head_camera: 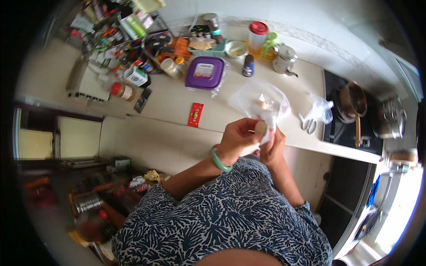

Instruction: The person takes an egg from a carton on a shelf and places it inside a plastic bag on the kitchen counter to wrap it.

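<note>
My left hand point(234, 139), with a green bangle on its wrist, grips a small pale, rounded item point(260, 127) between thumb and fingers. Close beside it, my right hand point(273, 146) holds a white tissue or thin wrapper point(269, 124) against that item. Just beyond both hands, a clear plastic bag point(244, 96) lies spread on the counter with a small light-brown item point(262, 103) at it. What the small items are, I cannot tell.
On the counter point(159, 99) are a red packet point(195, 115), a purple-lidded box point(204, 73), a dark-capped bottle point(248, 66) and a metal pot point(285, 60). Scissors point(310, 126) lie by another plastic bag point(320, 109). A saucepan point(353, 99) stands on the black cooktop at right.
</note>
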`<move>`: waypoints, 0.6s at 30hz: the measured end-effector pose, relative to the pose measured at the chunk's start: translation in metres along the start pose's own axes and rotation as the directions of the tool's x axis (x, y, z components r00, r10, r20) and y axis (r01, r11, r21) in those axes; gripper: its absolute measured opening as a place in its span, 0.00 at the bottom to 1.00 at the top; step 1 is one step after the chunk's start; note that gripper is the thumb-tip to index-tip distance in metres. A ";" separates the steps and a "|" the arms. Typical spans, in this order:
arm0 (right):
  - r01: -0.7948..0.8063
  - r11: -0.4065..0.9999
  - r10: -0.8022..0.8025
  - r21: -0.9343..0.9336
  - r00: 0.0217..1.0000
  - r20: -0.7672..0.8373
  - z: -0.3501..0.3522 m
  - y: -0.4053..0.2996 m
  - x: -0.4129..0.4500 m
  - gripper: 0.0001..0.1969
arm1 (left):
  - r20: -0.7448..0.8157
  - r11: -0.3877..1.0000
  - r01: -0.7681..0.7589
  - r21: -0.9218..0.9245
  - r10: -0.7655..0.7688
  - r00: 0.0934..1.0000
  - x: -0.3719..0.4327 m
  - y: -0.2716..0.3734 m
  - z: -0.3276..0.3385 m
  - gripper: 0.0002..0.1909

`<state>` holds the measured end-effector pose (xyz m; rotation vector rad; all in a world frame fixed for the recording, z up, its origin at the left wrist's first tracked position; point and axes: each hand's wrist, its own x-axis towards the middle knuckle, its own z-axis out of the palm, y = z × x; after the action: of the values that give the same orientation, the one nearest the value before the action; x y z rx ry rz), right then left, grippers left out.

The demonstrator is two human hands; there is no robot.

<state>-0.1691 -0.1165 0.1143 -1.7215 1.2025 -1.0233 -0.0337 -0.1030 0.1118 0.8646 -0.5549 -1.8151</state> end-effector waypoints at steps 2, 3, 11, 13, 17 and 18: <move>-0.118 0.983 0.115 0.143 0.993 0.033 0.003 -0.002 0.002 0.22 | -0.002 0.958 -0.199 0.208 0.204 0.979 0.001 0.001 -0.001 0.21; -0.134 0.937 0.127 0.321 0.991 0.041 0.011 0.016 -0.003 0.22 | -0.004 0.834 -0.273 0.480 0.314 0.949 0.001 0.000 -0.006 0.20; -0.425 0.825 0.269 0.373 0.875 0.401 0.006 0.067 -0.010 0.19 | 0.243 0.221 -0.515 0.828 0.686 0.686 -0.014 -0.003 -0.019 0.20; -0.297 0.923 0.150 0.245 0.863 0.482 0.016 0.079 -0.004 0.20 | 0.183 0.191 -0.451 0.872 0.726 0.663 -0.028 -0.008 -0.029 0.20; -0.187 0.982 0.138 -0.020 0.645 0.751 0.032 0.091 0.016 0.19 | -0.031 0.343 -0.324 0.882 0.728 0.685 -0.049 -0.030 -0.046 0.20; -0.031 0.990 0.125 -0.134 0.614 0.779 0.043 0.085 0.019 0.19 | -0.050 0.326 -0.299 0.897 0.746 0.664 -0.053 -0.041 -0.051 0.21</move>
<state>-0.1532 -0.1485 0.0245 -1.8654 0.7239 -0.0542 -0.0066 -0.0369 0.0666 1.4764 -1.2811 -0.5334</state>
